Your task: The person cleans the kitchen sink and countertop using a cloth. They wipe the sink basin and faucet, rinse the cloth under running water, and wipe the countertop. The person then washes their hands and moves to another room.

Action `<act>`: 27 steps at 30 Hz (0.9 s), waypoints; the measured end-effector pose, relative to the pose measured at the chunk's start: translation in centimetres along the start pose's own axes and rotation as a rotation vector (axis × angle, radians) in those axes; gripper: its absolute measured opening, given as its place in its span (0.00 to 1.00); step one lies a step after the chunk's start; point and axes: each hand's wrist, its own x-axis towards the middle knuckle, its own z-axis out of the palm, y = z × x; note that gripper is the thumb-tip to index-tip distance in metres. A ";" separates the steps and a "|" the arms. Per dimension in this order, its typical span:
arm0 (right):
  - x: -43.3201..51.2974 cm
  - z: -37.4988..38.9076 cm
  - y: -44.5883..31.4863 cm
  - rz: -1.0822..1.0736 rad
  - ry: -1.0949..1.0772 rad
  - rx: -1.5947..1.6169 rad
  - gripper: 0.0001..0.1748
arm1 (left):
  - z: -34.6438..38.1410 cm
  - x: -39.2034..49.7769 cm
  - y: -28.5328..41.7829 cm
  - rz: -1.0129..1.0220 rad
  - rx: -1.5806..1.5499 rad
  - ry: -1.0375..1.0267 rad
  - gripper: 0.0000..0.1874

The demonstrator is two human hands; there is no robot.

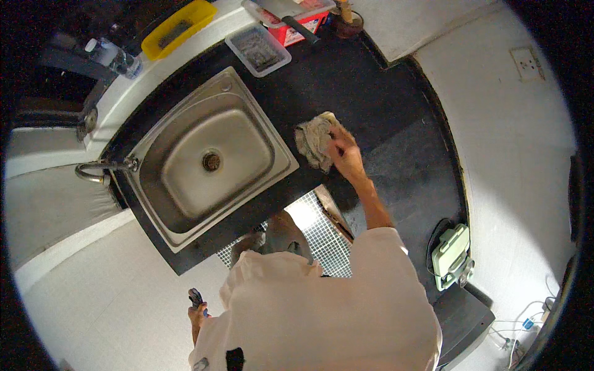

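My right hand (344, 150) rests on a bunched grey-beige cloth (314, 139) on the black countertop (394, 102), to the right of the stainless steel sink (218, 139). Its fingers are slightly blurred and spread over the cloth's right part; whether they grip it does not show. My left hand (198, 315) is low at my left side, away from the counter, closed around a small dark object (195, 297) that I cannot identify. A curved metal faucet (90, 171) stands at the sink's left end.
A clear plastic container (258, 50), a red box (297, 30) and a dark-handled tool (300, 28) lie at the back. A yellow tray (178, 30) and a plastic bottle (116, 58) stand on the ledge. A light green appliance (451, 257) sits at the right, near cables (515, 324).
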 end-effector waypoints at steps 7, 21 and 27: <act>3.6 9.7 -2.3 -0.146 0.318 -0.584 0.28 | -1.5 1.1 1.1 -0.122 -0.155 -0.187 0.32; 7.6 15.5 -5.2 -0.427 0.039 -0.549 0.30 | 2.2 -1.2 -3.9 -0.121 -0.208 0.056 0.29; 10.3 35.1 -15.6 0.070 -0.255 0.387 0.27 | 3.4 1.0 -10.5 -0.093 -0.224 -0.001 0.28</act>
